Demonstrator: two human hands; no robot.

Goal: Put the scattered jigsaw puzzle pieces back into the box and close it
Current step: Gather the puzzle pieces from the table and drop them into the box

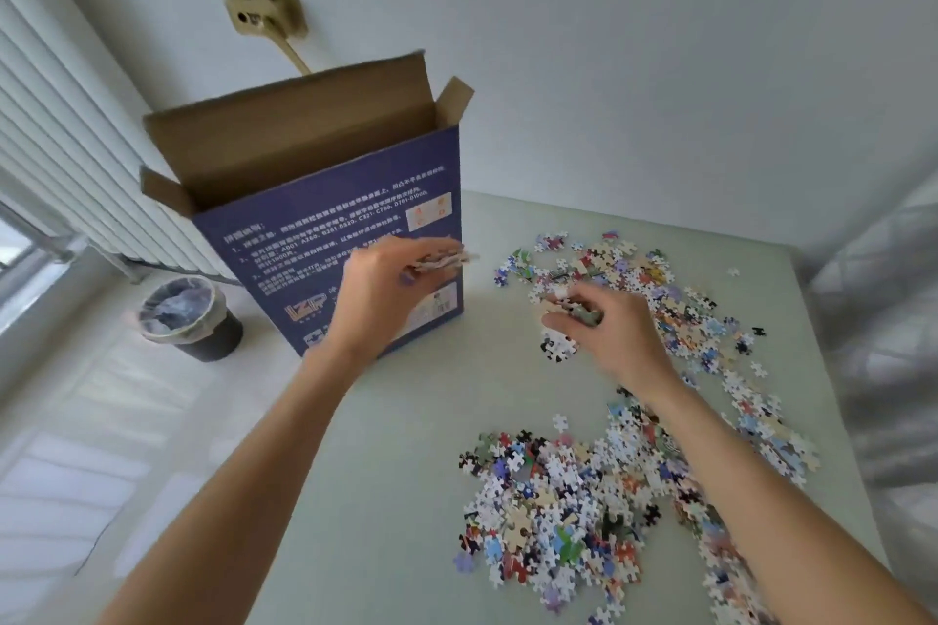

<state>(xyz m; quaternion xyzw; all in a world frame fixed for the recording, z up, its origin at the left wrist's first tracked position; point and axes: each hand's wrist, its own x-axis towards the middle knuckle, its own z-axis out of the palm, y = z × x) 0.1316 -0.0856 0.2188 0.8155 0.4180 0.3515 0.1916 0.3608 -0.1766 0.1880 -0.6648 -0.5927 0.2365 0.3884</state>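
- Left of centre: tall blue box (325, 239) standing upright on the pale table (386, 497), top flaps open, brown inside showing, white print on the near face.
- Mid-frame, in front of the box's near face: left hand (386, 289), fingers curled around a small bunch of puzzle pieces (446, 259), blurred, held level with the middle of the box and below its opening.
- Right of centre: right hand (609, 330), low over the table, fingers curled around a few pieces (573, 310) at the near edge of the upper scatter; touching the table or not, cannot tell.
- Upper right of the table: loose scatter of pieces (609, 264), running down the right edge.
- Lower right of the frame: denser heap of pieces (563, 508), many colours, many white backs up, partly hidden by the right forearm.
- Left of the frame, on the floor beside the table: dark bin (193, 320) with a clear liner.
- Far left: white radiator (66, 168) under a window.
- Upper centre on the wall: beige socket plate (264, 10), behind and above the box.
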